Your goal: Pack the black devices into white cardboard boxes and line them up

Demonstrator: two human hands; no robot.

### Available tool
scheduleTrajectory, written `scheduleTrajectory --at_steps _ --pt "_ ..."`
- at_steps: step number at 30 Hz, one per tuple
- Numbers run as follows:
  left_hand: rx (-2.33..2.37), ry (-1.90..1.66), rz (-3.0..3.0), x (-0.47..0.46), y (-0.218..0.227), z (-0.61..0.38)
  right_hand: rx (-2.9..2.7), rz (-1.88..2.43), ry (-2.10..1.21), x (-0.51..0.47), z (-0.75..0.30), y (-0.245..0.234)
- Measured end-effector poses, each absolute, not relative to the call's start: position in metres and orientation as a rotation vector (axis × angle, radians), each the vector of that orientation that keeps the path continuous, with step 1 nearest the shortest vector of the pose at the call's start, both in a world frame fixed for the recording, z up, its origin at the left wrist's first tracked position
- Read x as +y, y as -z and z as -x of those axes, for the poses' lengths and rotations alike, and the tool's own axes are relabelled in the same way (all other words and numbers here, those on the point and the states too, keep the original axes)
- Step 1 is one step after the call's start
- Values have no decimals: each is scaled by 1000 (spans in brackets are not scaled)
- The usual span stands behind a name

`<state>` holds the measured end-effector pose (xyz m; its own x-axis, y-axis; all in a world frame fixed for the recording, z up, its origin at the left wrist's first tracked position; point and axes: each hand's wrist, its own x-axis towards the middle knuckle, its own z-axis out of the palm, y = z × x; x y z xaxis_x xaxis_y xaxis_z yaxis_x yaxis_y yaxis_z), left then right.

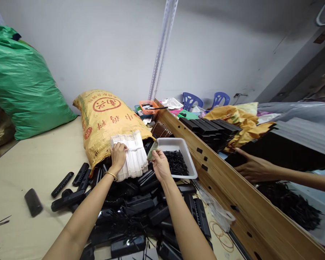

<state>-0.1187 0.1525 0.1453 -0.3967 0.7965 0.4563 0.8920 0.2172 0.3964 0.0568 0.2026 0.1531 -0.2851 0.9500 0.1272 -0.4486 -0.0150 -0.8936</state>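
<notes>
**White paper bundle [134, 160] at the yellow woven sack's [105, 121] mouth**

The left hand [118, 155] lies on the bundle, whether gripping I cannot tell; beside the sack's mouth, the right hand's [160, 165] narrow grip pinches a thin greenish piece [152, 150].

Thick white bundle [134, 159] — greenish slip [152, 149]

There were two blue chairs [192, 96], two plastic trays [191, 162], one green sack [29, 86], one orange basket [148, 112], one white bundle [134, 160], one greenish slip [152, 150] and black cases [128, 246] beyond counting.
</notes>
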Motion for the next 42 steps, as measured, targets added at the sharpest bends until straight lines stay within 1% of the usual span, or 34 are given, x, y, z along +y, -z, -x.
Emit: scheduleTrajectory --at_steps 7,12,15,22,32,42 --pt "-2309 864 1704 148 -139 111 -1069 671 -1533 193 -66 -154" --pt "-2319 813 1723 146 -142 110 -1160 800 -1245 200 -45 -149" --pt "-2328 787 1721 146 -141 110 -1246 873 -1137 202 -28 -140" --pt "-2289 751 1782 145 -141 114 -1699 1102 -842 181 -19 -120" --pt "-2260 810 1738 145 -132 107 -2226 1356 -505 157 -8 -137" --pt "-2235 889 1736 147 -130 107 -2394 1535 -349 145 5 -148"
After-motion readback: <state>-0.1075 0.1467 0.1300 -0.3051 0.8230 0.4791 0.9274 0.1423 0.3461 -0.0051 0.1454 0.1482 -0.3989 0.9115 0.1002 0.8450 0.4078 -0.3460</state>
